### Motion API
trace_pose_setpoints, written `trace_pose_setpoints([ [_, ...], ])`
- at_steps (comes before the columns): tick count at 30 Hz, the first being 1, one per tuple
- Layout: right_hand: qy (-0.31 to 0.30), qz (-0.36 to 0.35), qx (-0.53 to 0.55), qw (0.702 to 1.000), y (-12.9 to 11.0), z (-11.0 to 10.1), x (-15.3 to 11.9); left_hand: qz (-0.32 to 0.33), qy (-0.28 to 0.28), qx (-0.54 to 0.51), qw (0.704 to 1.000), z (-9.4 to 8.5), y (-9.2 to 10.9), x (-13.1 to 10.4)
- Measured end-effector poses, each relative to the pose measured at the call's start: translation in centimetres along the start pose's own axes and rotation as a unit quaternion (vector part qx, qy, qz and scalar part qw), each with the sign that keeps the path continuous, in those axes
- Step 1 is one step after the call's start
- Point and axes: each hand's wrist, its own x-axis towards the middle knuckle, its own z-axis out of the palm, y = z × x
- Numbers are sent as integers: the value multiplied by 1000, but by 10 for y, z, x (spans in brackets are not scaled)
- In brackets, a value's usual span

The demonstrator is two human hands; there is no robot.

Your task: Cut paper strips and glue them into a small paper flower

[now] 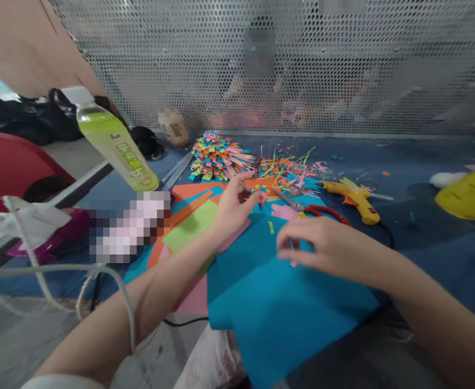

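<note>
My left hand (237, 202) is closed in a pinch on a small fringed paper piece (260, 190) in green, blue and orange. My right hand (312, 240) hovers over the blue paper sheets (262, 286), fingers curved and a little blurred, thumb and fingertips apart, nothing visible between them. A short green paper strip (271, 227) lies just left of it. Red-handled scissors (302, 207) lie between the hands, partly hidden behind my right hand. Beyond my left hand stands a cone of layered multicoloured paper strips (215, 156). Orange, green and pink sheets lie under my left forearm.
Paper scraps (290, 170) are heaped beside the cone. A yellow glue gun (354, 197) lies to the right, near a yellow object (470, 192). At left are a drink bottle (116, 143), clear sticks (177, 170) and a white cable (118, 275). A perforated metal panel (205, 65) closes off the back.
</note>
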Motion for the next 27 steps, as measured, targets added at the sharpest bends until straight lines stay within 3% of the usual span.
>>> trace_pose_setpoints([
  [4,20,36,-53,998,17,27,23,-22,10,137,990,-13,3,3],
  [7,33,18,-142,989,20,46,28,-67,-34,251,965,-24,8,2],
  [10,47,-13,-239,970,17,52,26,-61,-76,404,910,-29,15,-1],
  [14,57,-50,-301,951,15,49,27,36,-28,591,806,-28,23,-5],
  [16,63,-63,-318,944,16,48,28,97,-35,619,779,-26,26,-6],
  [20,91,-61,-327,939,18,48,28,196,-223,600,743,-24,24,-9],
  [22,118,-30,-305,945,19,46,26,231,-283,598,713,-23,20,-10],
  [24,148,11,-273,950,21,41,25,266,-285,604,695,-22,13,-11],
  [27,186,75,-240,950,23,30,22,294,-257,604,695,-22,6,-10],
])
